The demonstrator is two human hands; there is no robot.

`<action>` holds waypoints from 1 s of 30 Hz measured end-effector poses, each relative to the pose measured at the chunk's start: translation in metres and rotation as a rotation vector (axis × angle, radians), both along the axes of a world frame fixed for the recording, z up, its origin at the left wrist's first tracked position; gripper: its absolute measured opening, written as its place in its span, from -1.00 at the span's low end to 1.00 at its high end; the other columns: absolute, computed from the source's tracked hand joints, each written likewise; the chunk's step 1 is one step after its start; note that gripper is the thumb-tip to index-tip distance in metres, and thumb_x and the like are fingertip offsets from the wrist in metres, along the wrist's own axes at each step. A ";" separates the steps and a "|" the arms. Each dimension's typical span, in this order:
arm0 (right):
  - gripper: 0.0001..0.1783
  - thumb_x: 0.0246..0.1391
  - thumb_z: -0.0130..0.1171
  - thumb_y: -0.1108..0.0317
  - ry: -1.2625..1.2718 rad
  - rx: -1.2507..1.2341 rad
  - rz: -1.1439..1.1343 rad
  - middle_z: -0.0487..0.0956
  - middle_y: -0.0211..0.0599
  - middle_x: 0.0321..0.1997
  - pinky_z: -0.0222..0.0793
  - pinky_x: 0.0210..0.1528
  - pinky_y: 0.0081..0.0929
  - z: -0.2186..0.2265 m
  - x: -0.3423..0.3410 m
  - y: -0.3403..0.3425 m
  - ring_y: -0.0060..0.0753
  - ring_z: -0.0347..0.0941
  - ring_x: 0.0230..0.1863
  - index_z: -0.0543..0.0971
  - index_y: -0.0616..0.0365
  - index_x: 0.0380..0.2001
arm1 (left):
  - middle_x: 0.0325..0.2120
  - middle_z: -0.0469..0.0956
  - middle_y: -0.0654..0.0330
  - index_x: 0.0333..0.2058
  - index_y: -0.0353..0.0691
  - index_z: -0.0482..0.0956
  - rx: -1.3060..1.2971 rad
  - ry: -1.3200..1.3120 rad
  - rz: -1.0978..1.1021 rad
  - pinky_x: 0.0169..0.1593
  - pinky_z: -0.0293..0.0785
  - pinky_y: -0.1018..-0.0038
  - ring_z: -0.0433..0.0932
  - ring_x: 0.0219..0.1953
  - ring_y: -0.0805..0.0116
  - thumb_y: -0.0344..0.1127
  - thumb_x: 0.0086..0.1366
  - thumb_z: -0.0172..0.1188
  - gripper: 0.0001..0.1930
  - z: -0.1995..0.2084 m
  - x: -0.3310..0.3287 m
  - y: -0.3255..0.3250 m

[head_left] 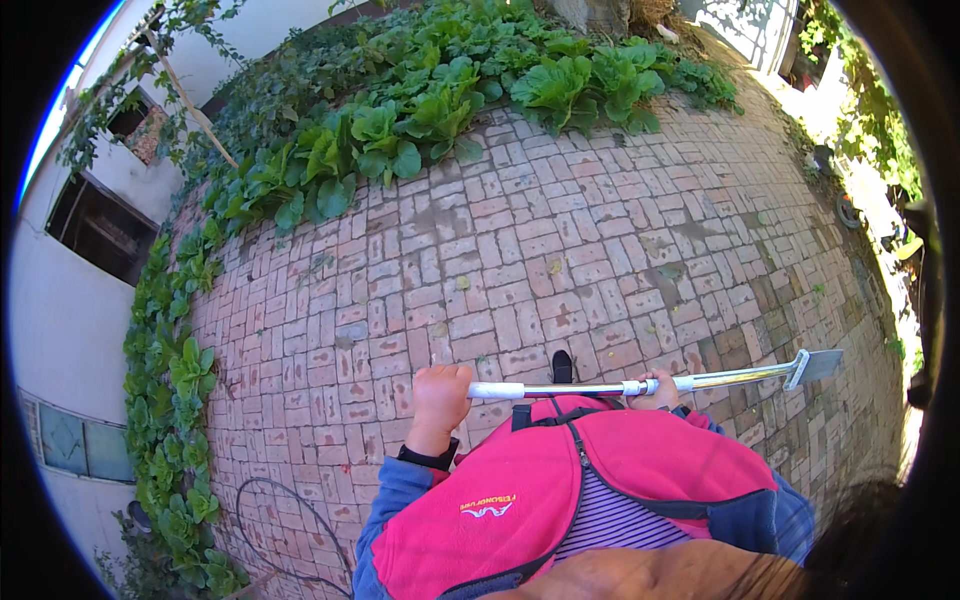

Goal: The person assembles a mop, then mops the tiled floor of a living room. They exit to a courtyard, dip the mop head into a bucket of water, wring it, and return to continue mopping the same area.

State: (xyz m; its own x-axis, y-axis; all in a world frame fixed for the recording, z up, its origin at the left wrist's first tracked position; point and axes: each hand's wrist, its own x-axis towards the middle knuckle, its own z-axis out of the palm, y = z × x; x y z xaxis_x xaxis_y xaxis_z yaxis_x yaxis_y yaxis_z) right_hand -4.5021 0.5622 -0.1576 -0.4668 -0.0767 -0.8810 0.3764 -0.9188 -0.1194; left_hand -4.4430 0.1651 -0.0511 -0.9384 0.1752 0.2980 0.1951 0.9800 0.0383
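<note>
Left hand [441, 388] fisted round the white end of a hoe [640, 385], held level across the chest above brick paving [560, 250]; right hand [660, 388] wrapped round mid-shaft; blade out right; leafy greens [420, 110] beyond; shoe [562, 366] below shaft.

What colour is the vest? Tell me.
Bright pink vest with dark trim, seen in the head view.

A brick pavement [560, 250] filled the yard. Leafy green plants [420, 110] bordered the pavement's far and left edges. A white wall [60, 330] with a dark window [100, 230] stood left of the pavement, beyond the plants.
</note>
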 end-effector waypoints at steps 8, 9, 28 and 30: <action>-0.92 -0.03 0.02 0.38 0.080 -0.086 0.038 0.40 -0.41 -0.60 0.38 -0.28 -0.29 -0.024 -0.279 -0.051 -0.38 0.38 -0.49 0.35 0.03 -0.54 | -0.68 0.38 0.33 -0.62 -0.03 0.36 -0.124 0.134 0.073 -0.43 0.28 0.32 0.45 -0.52 0.30 -0.36 -0.17 0.15 -0.87 0.018 -0.243 -0.029; -0.91 -0.03 0.03 0.37 0.112 -0.107 0.047 0.41 -0.39 -0.60 0.37 -0.27 -0.28 -0.017 -0.314 -0.061 -0.38 0.38 -0.49 0.35 0.03 -0.54 | -0.68 0.37 0.33 -0.62 -0.03 0.36 -0.124 0.153 0.091 -0.44 0.28 0.33 0.45 -0.53 0.30 -0.36 -0.18 0.15 -0.87 0.023 -0.268 -0.035; -0.88 -0.03 0.04 0.45 0.199 -0.049 -0.060 0.38 -0.40 -0.60 0.39 -0.24 -0.34 -0.004 -0.817 -0.188 -0.40 0.35 -0.49 0.32 0.10 -0.56 | -0.67 0.37 0.32 -0.61 -0.04 0.36 -0.016 0.109 0.024 -0.42 0.29 0.32 0.43 -0.53 0.28 -0.35 -0.18 0.15 -0.87 -0.009 -0.807 -0.175; -0.88 -0.04 0.02 0.46 0.124 -0.010 -0.144 0.37 -0.42 -0.60 0.38 -0.25 -0.36 -0.014 -0.852 -0.188 -0.42 0.34 -0.51 0.31 0.09 -0.56 | -0.66 0.37 0.32 -0.61 -0.03 0.37 -0.011 0.070 -0.005 -0.41 0.29 0.33 0.43 -0.52 0.29 -0.35 -0.17 0.15 -0.88 -0.012 -0.859 -0.178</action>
